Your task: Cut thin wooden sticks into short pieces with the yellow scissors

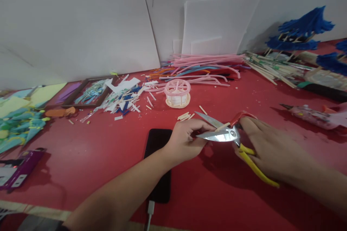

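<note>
My right hand (267,144) is closed on the handles of a pair of scissors (221,136), one handle red and the other yellow. The blades are spread apart and point left. Between them lies a thin wooden stick (222,127), its other end pinched by the fingers of my left hand (188,139). Several short cut stick pieces (185,116) rest on the red table just beyond my left hand. Farther back stands a small round pink-and-cream model (177,94) with a spoked top. Beneath my left wrist lies a black phone (159,184) with a white cable plugged in.
Pink and blue strips (206,61) are heaped against the wall. Paper and stick scraps (124,97) lie left of the model. On the right are a glue gun (314,115), loose sticks (271,68) and a blue-roofed model (300,32). A purple device (25,169) sits at left.
</note>
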The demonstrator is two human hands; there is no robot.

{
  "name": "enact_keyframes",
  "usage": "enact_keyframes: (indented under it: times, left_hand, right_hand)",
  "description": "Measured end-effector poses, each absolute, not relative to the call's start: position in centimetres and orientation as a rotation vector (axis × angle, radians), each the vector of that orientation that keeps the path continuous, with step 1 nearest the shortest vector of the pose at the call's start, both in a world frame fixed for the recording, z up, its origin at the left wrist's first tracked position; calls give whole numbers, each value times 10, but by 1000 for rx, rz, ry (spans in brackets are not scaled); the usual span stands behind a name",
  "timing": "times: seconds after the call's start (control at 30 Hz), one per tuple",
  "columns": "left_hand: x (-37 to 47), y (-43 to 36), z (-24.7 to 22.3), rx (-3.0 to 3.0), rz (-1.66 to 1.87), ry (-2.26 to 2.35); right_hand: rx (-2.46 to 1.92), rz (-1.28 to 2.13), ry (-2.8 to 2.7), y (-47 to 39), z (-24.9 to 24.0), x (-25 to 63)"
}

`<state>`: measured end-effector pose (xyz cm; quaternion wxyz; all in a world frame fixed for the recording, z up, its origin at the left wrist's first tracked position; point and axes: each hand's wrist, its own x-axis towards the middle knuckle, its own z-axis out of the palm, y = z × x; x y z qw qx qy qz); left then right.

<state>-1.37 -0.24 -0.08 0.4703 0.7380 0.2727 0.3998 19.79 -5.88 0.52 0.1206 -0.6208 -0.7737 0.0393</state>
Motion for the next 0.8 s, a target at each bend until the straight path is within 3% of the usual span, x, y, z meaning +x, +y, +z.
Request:
enact_keyframes:
  times: [0.8]
  left_hand:
    - [-16, -3, 4, 1960, 1023, 625]
  right_hand:
    - [-1918, 137, -2278, -60, 3, 198]
